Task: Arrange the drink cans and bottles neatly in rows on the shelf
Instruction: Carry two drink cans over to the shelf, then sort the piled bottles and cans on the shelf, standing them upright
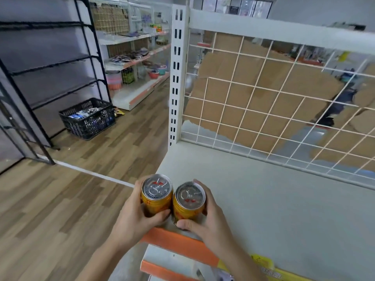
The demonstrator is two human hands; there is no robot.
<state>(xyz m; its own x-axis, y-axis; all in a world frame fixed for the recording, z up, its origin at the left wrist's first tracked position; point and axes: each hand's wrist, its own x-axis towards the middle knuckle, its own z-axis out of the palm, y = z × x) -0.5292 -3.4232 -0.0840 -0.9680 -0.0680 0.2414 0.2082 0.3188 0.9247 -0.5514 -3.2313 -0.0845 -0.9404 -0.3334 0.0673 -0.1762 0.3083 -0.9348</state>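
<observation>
Left hand, fingers clamped round one orange can; right hand likewise grips second can. Cans side by side, upright, at white shelf front-left corner.

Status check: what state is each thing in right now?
Left can: upright, unopened, in left hand.
Right can: upright, unopened, in right hand.
Left hand: grips left can.
Right hand: grips right can.
Shelf: both cans at its front left corner.
Crate: on floor, partly filled.

Small shop, stocked retail shelving, wire-backed gondola shelf, goods crate
</observation>
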